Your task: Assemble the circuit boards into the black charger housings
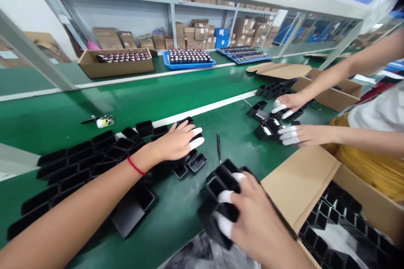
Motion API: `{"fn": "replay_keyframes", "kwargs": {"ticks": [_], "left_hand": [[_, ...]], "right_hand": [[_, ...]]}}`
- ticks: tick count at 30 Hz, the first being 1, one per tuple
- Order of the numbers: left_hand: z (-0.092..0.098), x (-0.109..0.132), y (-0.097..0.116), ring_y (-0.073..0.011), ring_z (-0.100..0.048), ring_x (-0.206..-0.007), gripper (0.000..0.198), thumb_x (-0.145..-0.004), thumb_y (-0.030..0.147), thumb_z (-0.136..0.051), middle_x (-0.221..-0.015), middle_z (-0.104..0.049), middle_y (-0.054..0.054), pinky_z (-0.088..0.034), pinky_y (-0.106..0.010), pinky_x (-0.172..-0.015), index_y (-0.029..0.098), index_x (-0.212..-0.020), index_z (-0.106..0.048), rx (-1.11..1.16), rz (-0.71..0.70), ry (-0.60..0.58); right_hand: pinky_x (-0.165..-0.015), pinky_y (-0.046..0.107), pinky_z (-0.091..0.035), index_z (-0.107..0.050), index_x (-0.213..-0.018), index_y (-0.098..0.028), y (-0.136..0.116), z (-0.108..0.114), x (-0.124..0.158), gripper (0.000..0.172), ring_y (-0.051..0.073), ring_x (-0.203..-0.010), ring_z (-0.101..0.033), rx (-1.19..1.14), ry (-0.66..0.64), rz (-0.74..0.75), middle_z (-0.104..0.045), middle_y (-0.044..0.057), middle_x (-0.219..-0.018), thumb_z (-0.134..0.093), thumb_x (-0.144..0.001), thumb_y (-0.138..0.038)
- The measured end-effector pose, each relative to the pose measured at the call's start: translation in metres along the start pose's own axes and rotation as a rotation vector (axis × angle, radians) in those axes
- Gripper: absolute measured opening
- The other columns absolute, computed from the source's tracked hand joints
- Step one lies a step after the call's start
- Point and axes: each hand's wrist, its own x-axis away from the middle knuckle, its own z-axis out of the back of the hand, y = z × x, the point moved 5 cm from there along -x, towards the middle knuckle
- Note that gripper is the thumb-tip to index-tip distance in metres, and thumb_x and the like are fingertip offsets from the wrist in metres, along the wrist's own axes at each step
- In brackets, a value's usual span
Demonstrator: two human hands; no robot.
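My left hand [176,141], white finger cots on two of its fingertips, reaches over the far end of a group of black plastic cases [99,143]. Its fingers are stretched out over the cases, and the parts beneath the palm are hidden. A few small open-topped cases [198,163] lie just beside it. My right hand [252,214], also with white finger cots, is closed around a cluster of black plastic cases [217,185] above the green table. Motion blurs this hand and its cases. A thin black pen-like tool [219,147] lies between my two hands.
An open carton [303,193] of black cases stands at lower right. Across from it, a co-worker's hands [296,134] handle black cases with wires. Blue trays [189,65] and a cardboard box [116,69] of small parts line the back. A small part [104,122] lies at left.
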Motion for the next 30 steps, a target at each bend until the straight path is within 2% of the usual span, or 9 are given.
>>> {"fn": "replay_keyframes", "kwargs": {"ticks": [5,10,13,17,20,22,25,28,30], "left_hand": [[-0.001,0.06,0.023,-0.0398,-0.016,-0.153,0.051,-0.1,0.027,-0.035,-0.163,-0.03,-0.021,-0.023,-0.068,-0.119,0.011,-0.148,-0.041,0.052,0.014,-0.047],[-0.018,0.115,0.043,-0.045,-0.018,-0.148,0.04,-0.095,0.023,-0.042,-0.159,-0.031,-0.025,-0.03,-0.071,-0.114,0.009,-0.126,-0.065,-0.054,0.001,0.008],[-0.028,0.137,0.048,-0.0463,-0.028,-0.145,0.038,-0.097,0.024,-0.042,-0.155,-0.039,-0.025,-0.039,-0.072,-0.107,0.012,-0.121,-0.068,-0.113,-0.013,0.117],[-0.051,0.149,0.05,-0.046,-0.029,-0.146,0.037,-0.096,0.034,-0.052,-0.159,-0.032,-0.024,-0.041,-0.07,-0.107,0.013,-0.122,-0.069,-0.082,0.051,0.17],[-0.077,0.148,0.051,-0.0483,-0.025,-0.148,0.057,-0.083,0.034,-0.069,-0.159,-0.034,-0.022,-0.031,-0.076,-0.11,0.016,-0.136,-0.06,-0.016,0.094,0.162],[-0.09,0.147,0.048,-0.0503,-0.022,-0.149,0.044,-0.077,0.034,-0.076,-0.16,-0.034,-0.02,-0.024,-0.078,-0.112,0.017,-0.117,-0.073,0.022,0.106,0.145],[-0.094,0.147,0.045,-0.0481,-0.026,-0.149,0.033,-0.08,0.042,-0.074,-0.158,-0.04,-0.018,-0.027,-0.074,-0.114,0.017,-0.102,-0.076,0.02,0.048,0.169],[-0.087,0.146,0.048,-0.0424,-0.033,-0.148,0.021,-0.084,0.039,-0.071,-0.148,-0.055,-0.014,-0.028,-0.065,-0.119,0.019,-0.086,-0.077,-0.021,0.006,0.328],[-0.088,0.141,0.055,-0.0371,-0.048,-0.138,0.016,-0.087,0.032,-0.068,-0.126,-0.07,-0.011,-0.031,-0.059,-0.121,0.021,-0.078,-0.075,-0.033,0.028,0.47]], "right_hand": [[-0.102,0.071,-0.035,-0.081,-0.095,-0.013,-0.079,-0.041,-0.038,0.032,0.06,-0.138,-0.032,0.014,-0.245,0.108,-0.061,0.029,-0.127,-0.07,-0.072,-0.032],[-0.105,0.078,-0.028,-0.067,-0.13,-0.012,-0.104,-0.049,-0.05,0.052,0.057,-0.143,-0.028,-0.011,-0.234,0.117,-0.048,0.033,-0.146,-0.059,-0.085,-0.035],[-0.11,0.078,-0.024,-0.074,-0.121,-0.016,-0.103,-0.052,-0.051,0.04,0.055,-0.144,-0.029,-0.017,-0.239,0.139,-0.052,0.029,-0.145,-0.057,-0.089,-0.033],[-0.11,0.073,-0.034,-0.08,-0.099,-0.018,-0.081,-0.038,-0.044,0.023,0.053,-0.141,-0.038,0.039,0.001,0.395,-0.068,0.024,-0.127,-0.064,-0.088,-0.03],[-0.103,0.052,-0.055,-0.068,-0.126,-0.019,-0.044,-0.02,-0.035,0.036,0.039,-0.133,-0.055,-0.017,0.361,0.656,-0.065,0.02,-0.133,-0.062,-0.091,-0.025],[-0.096,0.037,-0.06,-0.057,-0.136,-0.019,-0.007,-0.016,-0.038,0.043,0.028,-0.12,-0.067,-0.1,0.509,0.651,-0.068,0.016,-0.128,-0.058,-0.093,-0.021],[-0.084,0.03,-0.063,-0.057,-0.132,-0.02,0.048,-0.023,-0.052,0.037,0.023,-0.099,-0.075,-0.09,0.635,0.576,-0.074,0.011,-0.112,-0.053,-0.095,-0.02],[-0.069,0.027,-0.065,-0.059,-0.124,-0.018,0.084,-0.036,-0.066,0.032,0.024,-0.085,-0.078,0.029,0.723,0.572,-0.078,0.01,-0.1,-0.047,-0.095,-0.022],[-0.065,0.028,-0.065,-0.061,-0.121,-0.017,0.092,-0.039,-0.076,0.031,0.025,-0.084,-0.079,0.076,0.72,0.554,-0.079,0.011,-0.098,-0.046,-0.096,-0.025]]}}
